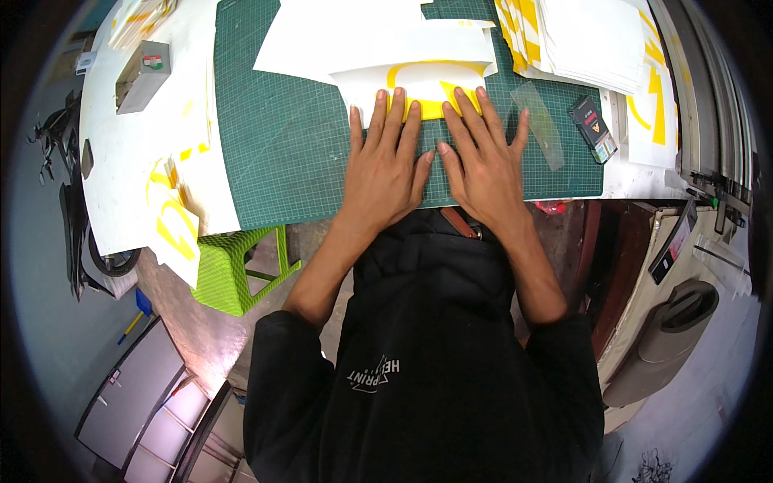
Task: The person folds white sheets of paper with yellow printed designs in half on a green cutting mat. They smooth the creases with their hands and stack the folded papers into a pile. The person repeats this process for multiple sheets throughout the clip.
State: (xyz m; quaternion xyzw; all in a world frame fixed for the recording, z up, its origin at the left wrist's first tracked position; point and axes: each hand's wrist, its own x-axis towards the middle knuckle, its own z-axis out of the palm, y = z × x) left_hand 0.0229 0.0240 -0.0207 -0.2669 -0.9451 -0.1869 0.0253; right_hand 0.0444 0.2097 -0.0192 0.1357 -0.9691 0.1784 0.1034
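A white paper sheet with yellow print [419, 74] lies on the green cutting mat [278, 153], its near edge curled up and over. Both hands press on that folded edge. My left hand [385, 165] lies flat with fingers spread, fingertips on the left part of the fold. On the right part rest the fingers of my right hand [485, 165], also spread, its little finger out over the mat. The thumbs point toward each other, slightly apart. Beyond the fold, more white paper [314, 40] reaches to the far edge of the view.
Right of my hands lie a translucent flat strip [538, 125] and a small black box [593, 129]. A stack of white and yellow sheets [592, 40] stands at the far right. Folded yellow-white pieces [173, 217] and a grey metal block [145, 76] sit left. A green stool [221, 274] stands below.
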